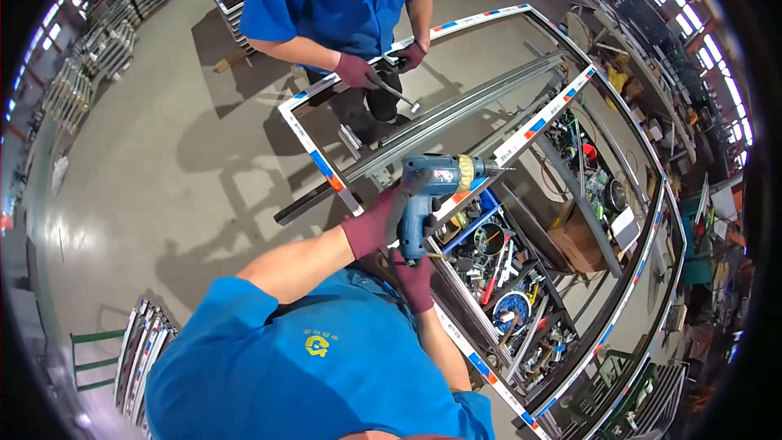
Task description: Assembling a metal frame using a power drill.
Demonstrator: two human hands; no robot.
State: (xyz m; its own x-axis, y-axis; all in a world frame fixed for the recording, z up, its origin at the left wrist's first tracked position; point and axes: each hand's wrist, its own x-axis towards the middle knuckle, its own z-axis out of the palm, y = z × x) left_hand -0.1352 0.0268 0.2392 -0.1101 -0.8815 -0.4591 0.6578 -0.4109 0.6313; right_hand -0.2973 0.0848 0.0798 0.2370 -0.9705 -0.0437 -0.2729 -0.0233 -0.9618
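Observation:
A blue power drill (433,183) with a yellowish collar is held up in front of my body, its thin bit pointing right over a window-like frame (505,149). My left hand (376,222), in a maroon glove with a dark palm, is closed round the back of the drill and its grip. Just below the grip is my right hand (414,281), gloved alike; its fingers are hidden behind the drill's lower end. Across the frame, a person's gloved hands (356,71) hold a hammer-like tool (395,96) over the near-side bar.
Long grey metal profiles (456,110) lie across the frame. Under it, to the right, are trays of loose hardware and tools, with a tub of blue pieces (511,310). Bundled profiles (140,358) stand at lower left, and shelving and clutter line the right side.

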